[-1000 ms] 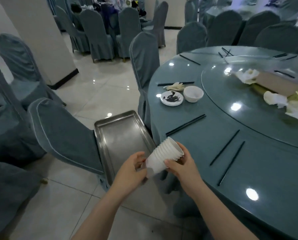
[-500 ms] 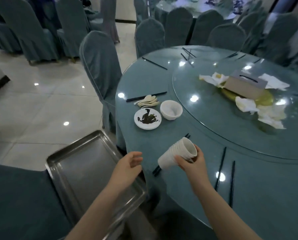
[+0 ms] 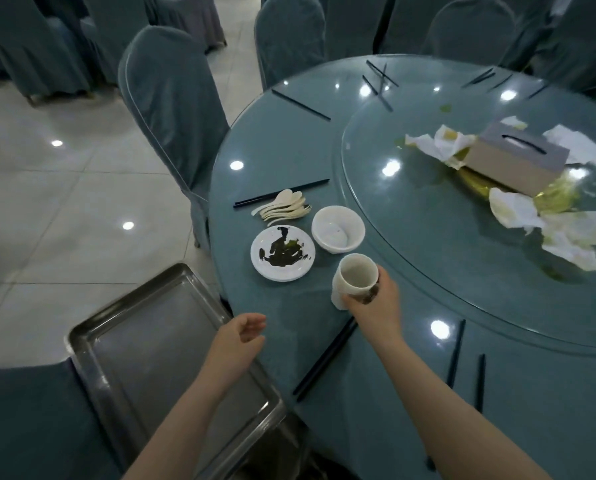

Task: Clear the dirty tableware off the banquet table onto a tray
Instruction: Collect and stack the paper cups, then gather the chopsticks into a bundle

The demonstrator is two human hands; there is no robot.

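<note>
Round teal bench (image 3: 376, 393) amid covered chairs on pale tile. Right hand (image 3: 376, 303) curled round stacked cups (image 3: 353, 277), just beside the bowl (image 3: 338, 233). Left hand (image 3: 239, 336) loosely spread, holding nothing, over the tray (image 3: 144, 341).

Round table (image 3: 282, 140) bears plate (image 3: 282, 252), bowl (image 3: 338, 233), spoons (image 3: 284, 207).

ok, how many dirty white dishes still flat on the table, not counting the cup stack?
2. A sauce-stained plate near the table edge, and a bowl just right of it, beside the glass turntable. None seem hidden.
</note>
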